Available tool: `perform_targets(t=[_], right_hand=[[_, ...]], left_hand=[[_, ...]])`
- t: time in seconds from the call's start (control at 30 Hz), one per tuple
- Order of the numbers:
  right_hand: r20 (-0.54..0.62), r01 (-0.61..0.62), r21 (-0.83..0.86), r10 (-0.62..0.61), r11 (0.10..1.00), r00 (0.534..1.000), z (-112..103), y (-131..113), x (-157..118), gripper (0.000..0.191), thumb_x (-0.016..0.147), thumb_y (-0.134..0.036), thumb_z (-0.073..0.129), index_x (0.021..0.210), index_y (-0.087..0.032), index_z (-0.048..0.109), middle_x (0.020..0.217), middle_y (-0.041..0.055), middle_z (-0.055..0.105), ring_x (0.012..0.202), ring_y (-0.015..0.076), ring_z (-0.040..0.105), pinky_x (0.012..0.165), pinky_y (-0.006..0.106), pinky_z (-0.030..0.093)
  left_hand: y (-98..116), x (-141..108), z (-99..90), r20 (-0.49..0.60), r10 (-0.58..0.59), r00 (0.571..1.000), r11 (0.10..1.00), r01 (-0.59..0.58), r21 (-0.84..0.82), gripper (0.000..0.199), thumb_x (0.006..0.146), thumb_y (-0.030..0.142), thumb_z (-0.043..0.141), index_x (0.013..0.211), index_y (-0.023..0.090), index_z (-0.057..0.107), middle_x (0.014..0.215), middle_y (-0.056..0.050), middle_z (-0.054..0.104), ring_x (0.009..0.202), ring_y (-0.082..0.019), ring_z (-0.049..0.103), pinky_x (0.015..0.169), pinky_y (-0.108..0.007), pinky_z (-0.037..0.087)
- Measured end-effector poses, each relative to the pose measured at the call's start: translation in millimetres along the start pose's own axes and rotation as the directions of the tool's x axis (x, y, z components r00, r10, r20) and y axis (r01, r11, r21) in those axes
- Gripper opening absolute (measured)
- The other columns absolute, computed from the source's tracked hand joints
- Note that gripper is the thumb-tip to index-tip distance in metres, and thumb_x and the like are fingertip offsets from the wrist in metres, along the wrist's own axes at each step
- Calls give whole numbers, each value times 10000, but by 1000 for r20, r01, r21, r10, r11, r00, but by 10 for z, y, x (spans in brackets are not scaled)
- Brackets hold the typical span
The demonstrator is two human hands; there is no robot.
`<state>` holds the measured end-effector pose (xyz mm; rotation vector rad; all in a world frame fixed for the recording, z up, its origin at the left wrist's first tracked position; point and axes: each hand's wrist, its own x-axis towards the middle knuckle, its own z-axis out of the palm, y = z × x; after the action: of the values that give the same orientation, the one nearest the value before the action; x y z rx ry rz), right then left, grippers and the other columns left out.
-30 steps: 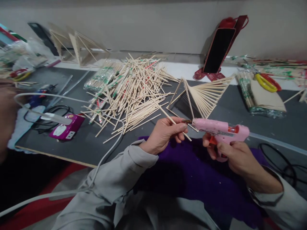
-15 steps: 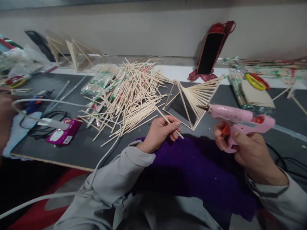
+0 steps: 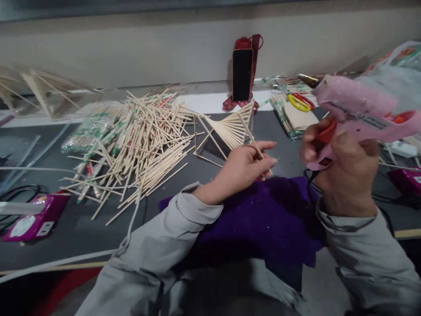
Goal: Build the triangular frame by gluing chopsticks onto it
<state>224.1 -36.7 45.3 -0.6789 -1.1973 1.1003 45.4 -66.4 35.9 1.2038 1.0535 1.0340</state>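
Observation:
My left hand (image 3: 241,169) pinches a thin wooden stick (image 3: 250,135) between thumb and fingers. The stick slants up and away, in front of a stick frame (image 3: 226,129) whose sticks fan out in a twisted row. Whether the stick touches that frame I cannot tell. My right hand (image 3: 348,166) grips a pink hot glue gun (image 3: 358,98), raised above the table with its nozzle pointing left. A finger rests at its orange trigger. Left of the frame lies a large heap of loose sticks (image 3: 144,131).
A phone (image 3: 242,74) leans upright at the back. Right of it, yellow and red scissors (image 3: 301,102) lie on packed sticks. A purple power strip (image 3: 39,217) and white cable (image 3: 133,219) are at left. A purple cloth (image 3: 256,219) covers my lap.
The view has turned right, so the table's things appear further left. My left hand has carried the stick to the frame's near side. My right hand has raised the glue gun.

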Motion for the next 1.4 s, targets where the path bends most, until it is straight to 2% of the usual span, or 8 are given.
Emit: perform_targets(t=[0.1,0.37,0.5,0.63,0.83,1.03,1.23,1.4], right_hand=[[14,-3,-30,3,1000,1000,-23,5,9,127,812,-284,690,899,-194,674,803,27,651,543,108,547,454,265,355],[102,-140,-26,142,990,985,-7,35,-97,133,811,-276,708,884,-169,678,829,33,668,553,101,552,485,259,406],[269,-354,-178,391,918,880,18,142,-240,186,816,-323,726,925,-176,693,936,65,692,647,125,597,556,253,486],[355,-389,-387,524,836,774,20,214,-300,237,828,-417,702,915,-197,705,818,44,677,649,142,586,569,249,483],[396,-205,-544,464,813,792,-12,234,-298,342,872,-478,630,682,-194,638,781,33,656,685,148,576,625,261,440],[319,-178,-629,460,757,828,-27,253,-298,444,806,-594,648,608,-197,640,639,23,633,597,156,556,578,273,433],[343,-132,-649,443,749,828,-45,285,-307,394,827,-559,646,658,-203,660,717,23,676,682,164,598,644,265,448],[326,-115,-696,454,709,829,20,238,-285,470,817,-594,624,563,-199,622,580,16,611,525,134,505,559,265,424]], left_hand=[[-50,8,-30,-30,8,1000,1000,-9,-21,126,825,178,668,937,121,664,979,-100,704,689,-127,697,571,-216,562],[-22,-301,-425,-306,128,943,971,-182,-155,181,794,232,751,916,143,651,842,-50,740,685,-149,728,493,-174,545],[-119,-367,-653,-496,115,860,919,-282,-277,208,698,255,827,824,152,696,741,8,709,591,-78,671,424,-114,485],[-215,-401,-766,-510,30,860,902,-243,-356,239,671,276,844,844,162,725,648,33,659,555,-55,630,424,-101,472],[-291,-385,-769,-533,65,844,919,-259,-298,219,733,297,800,886,167,713,670,28,656,556,-56,616,451,-123,490],[-324,-371,-762,-568,111,816,933,-283,-224,242,732,328,800,879,164,700,650,32,637,539,-56,597,448,-129,485],[-339,-384,-752,-563,147,813,934,-301,-191,216,749,315,789,883,166,708,645,26,646,534,-56,587,464,-135,490],[-343,-391,-742,-574,160,803,943,-297,-152,227,754,338,783,884,169,706,638,24,645,529,-60,583,467,-142,485]])
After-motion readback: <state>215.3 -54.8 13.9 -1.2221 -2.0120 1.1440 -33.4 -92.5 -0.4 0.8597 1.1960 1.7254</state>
